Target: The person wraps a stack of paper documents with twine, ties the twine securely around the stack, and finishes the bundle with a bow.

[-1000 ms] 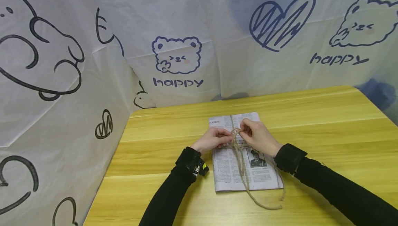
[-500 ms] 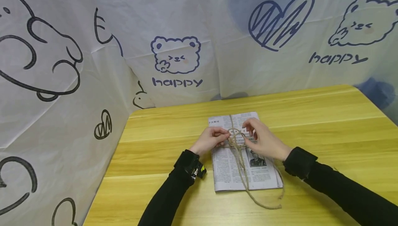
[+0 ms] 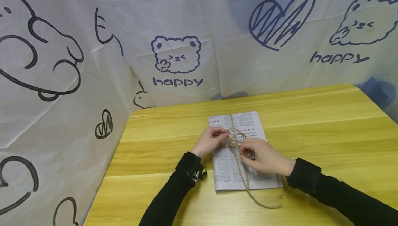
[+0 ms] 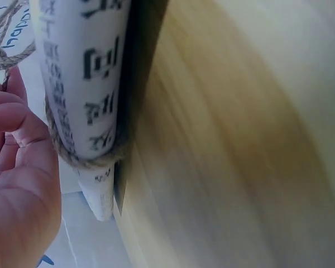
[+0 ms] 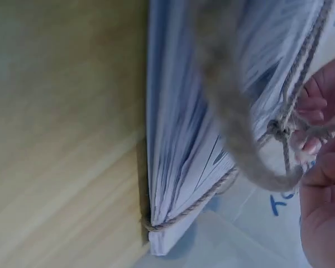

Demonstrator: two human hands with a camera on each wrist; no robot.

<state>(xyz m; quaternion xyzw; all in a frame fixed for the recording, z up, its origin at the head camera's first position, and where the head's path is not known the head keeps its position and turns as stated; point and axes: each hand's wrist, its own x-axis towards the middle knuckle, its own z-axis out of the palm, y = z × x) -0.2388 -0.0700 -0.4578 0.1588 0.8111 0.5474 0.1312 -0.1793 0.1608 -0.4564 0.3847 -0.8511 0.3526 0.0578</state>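
A folded stack of newspapers (image 3: pixel 224 174) lies flat, bound crosswise with brown twine (image 3: pixel 264 205). Over its middle, the fingertips of my left hand (image 3: pixel 209 142) pinch the twine at the left side of the knot, where a loose loop stands up. My right hand (image 3: pixel 264 156), just right of and nearer than the knot, pinches a strand of twine between thumb and fingers. In the right wrist view that strand (image 5: pixel 234 125) arches, blurred, close to the camera, and the knot (image 5: pixel 278 129) sits on top. The left wrist view shows twine wrapped round the folded edge (image 4: pixel 86 117).
The stack rests on a yellow wood-grain table (image 3: pixel 161 143). Two loose twine ends trail past its near edge onto the tabletop. A white cloth (image 3: pixel 186 8) with drawn bears and hearts hangs behind and to the left.
My right hand released the loop, opened, then came nearer below the knot and now pinches a strand there. The loop stands wider. My left hand has barely moved.
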